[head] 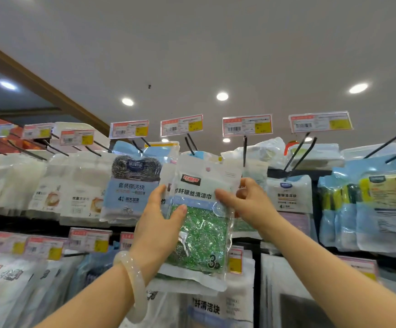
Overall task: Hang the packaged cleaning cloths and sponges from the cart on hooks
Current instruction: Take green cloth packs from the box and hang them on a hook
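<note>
1. One green cloth pack (199, 223) sits between my two hands, raised in front of the top row of the hook display, its top edge just under a black hook (189, 144).
2. I read "竹纤银丝清洁巾" across its white header and "3" at the lower right; a small red-and-black brand badge above is too blurred to read.
3. My left hand (161, 223) grips the pack's left edge, thumb curled over the front and fingers behind; a pale bangle (133, 287) circles that wrist.
4. My right hand (246, 200) pinches the upper right edge, thumb on the front.
5. Just left hangs a steel scourer pack (133, 183) marked "套装擦洗块" and "4".
6. To the right, a white-and-blue pack (289, 192) also shows a "4"; its other writing is too small to read.
7. I count four price tags (247, 125) directly overhead, each red-topped with a barcode and yellow patch; their print is unreadable.
</note>
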Tool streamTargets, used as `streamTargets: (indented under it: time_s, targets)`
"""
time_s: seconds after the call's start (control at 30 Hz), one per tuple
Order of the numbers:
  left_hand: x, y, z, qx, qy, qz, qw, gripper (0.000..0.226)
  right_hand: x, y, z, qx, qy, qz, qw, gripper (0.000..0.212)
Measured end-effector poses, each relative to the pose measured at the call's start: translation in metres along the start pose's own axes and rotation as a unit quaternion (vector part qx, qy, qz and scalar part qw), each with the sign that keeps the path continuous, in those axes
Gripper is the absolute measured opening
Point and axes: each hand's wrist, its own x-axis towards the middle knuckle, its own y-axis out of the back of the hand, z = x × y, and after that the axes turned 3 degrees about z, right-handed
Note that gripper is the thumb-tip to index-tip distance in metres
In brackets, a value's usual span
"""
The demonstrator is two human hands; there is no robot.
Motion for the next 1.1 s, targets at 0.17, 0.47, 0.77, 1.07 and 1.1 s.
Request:
streamTargets:
  time_s: [0.17,0.47,0.77,1.07,1.1]
  targets:
    - [-0.008,-0.015,0.008,-0.021,0.0,-0.014,1.0,0.07,-0.009,0.015,-0.001,0.105,-0.023,0.062,0.992,0.043]
    - [-0.011,-0.012,0.008,0.01,-0.006,0.007,1.0,0.059,-0.011,0.046,-0.002,0.041,0.027,0.1,0.994,0.05]
    - [-0.009,0.005,0.006,0.045,0.007,0.019,0.999,0.059,0.029,0.056,-0.031,-0.02,0.072,0.115,0.991,0.05]
    - [-0.001,0.019,-0.008,0.067,0.006,0.035,0.997,0.058,0.053,0.054,-0.02,-0.051,0.047,0.148,0.987,0.054]
    - [0.0,0.021,-0.009,0.065,0.003,0.036,0.997,0.058,0.055,0.053,-0.019,-0.045,0.047,0.153,0.986,0.055]
